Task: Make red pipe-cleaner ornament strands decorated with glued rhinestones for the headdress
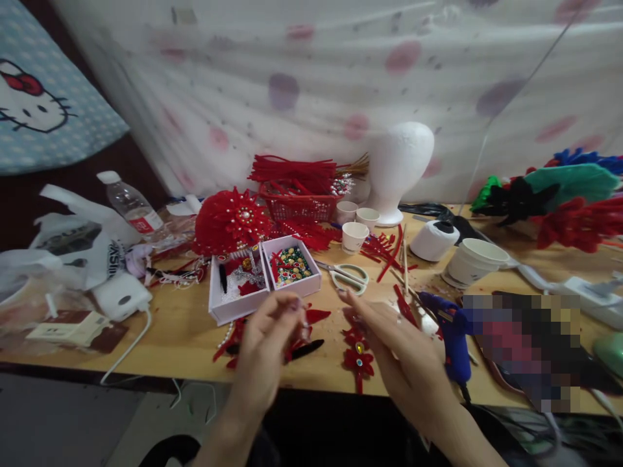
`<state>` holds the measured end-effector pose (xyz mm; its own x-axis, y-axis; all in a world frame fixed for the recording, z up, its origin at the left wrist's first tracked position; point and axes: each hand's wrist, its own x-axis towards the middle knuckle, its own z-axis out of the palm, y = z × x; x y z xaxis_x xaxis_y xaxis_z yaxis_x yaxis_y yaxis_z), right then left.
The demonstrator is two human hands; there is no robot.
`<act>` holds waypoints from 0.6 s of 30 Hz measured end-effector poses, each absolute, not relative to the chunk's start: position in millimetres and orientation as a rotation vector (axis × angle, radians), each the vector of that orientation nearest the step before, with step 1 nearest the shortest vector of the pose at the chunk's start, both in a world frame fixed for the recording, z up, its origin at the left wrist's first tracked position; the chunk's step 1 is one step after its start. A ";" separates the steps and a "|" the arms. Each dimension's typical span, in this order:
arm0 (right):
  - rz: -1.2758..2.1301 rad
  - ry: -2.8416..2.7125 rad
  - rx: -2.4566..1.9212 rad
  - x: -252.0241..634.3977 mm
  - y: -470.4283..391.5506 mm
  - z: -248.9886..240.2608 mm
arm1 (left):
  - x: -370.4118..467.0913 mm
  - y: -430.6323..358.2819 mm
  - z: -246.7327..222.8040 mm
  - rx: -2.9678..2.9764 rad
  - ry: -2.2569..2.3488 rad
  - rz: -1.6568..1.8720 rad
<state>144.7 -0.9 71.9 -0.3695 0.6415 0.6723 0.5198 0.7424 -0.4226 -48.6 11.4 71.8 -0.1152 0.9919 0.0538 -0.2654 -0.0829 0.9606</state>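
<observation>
My left hand [265, 337] is raised over the front of the table, thumb and fingers pinched together. Whatever may be between its fingertips is too small and blurred to name. To its right, my right hand [406, 344] has its fingers stretched out toward the left. Below its fingertips lies a red fuzzy flower piece [359, 360] with yellow and blue gems. More red petals [318, 315] and a black strip [307, 350] lie beside my left hand. Just behind stand a white box [238, 306] of silvery trinkets and a box [294, 286] of coloured gems.
Scissors [351, 279] lie behind the hands. A blue glue gun [455, 340] is close to my right hand. Farther back are paper cups [354, 239], a thread spool [433, 241], a red basket [299, 207] and a white foam head [402, 162]. A plastic bottle [131, 204] leans at left.
</observation>
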 end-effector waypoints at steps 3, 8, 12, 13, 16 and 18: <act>-0.089 -1.920 -0.933 163.2 -8.3 74.3 | -91.0 23.4 85.6 1.304 1.329 1.703; -0.151 -1.601 -1.162 184.8 -18.0 78.8 | -156.3 53.9 94.8 1.734 1.835 1.692; 0.195 -1.402 -1.299 182.5 -14.5 72.8 | -177.6 74.8 76.4 2.030 1.947 1.373; 0.321 -1.356 -1.328 180.1 -12.8 70.9 | -177.3 76.5 71.8 2.079 1.954 1.323; 0.760 -1.208 -1.262 171.6 -6.7 66.6 | -159.0 67.7 67.0 2.183 1.973 1.349; 1.097 -1.078 -1.094 165.5 -3.1 64.7 | -131.7 51.7 71.8 2.249 1.912 1.463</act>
<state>165.5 -3.1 64.7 0.1292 0.9865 0.1010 -0.1180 0.1164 -0.9862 -131.7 51.7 71.8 -0.0618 0.7199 0.6913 0.8553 -0.3188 0.4084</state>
